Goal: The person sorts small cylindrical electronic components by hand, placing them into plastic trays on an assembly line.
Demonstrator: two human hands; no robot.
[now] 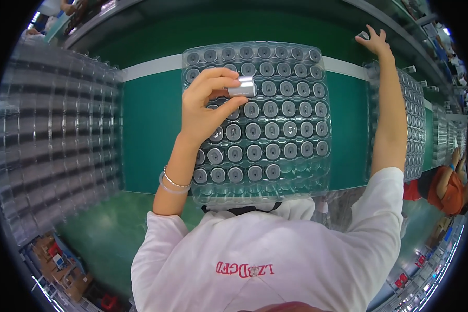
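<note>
I log the left hand (pixel 205 99) pinching a silver cylinder (pixel 243 87) over the clear tray's (pixel 304 183) far half. Right hand (pixel 375 42), far right: fingers spread wide beside a small piece (pixel 363 35); contact, I cannot tell.

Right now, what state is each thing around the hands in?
Left hand: closed in a pinch
Silver cylinder: held up, on its side
Right hand: extended, fingers spread
Small silver piece: at right hand, hold unclear
Middle tray: partly filled, lower right unfilled
Right tray: holding many pieces
Left trays: apparently stacked
</note>
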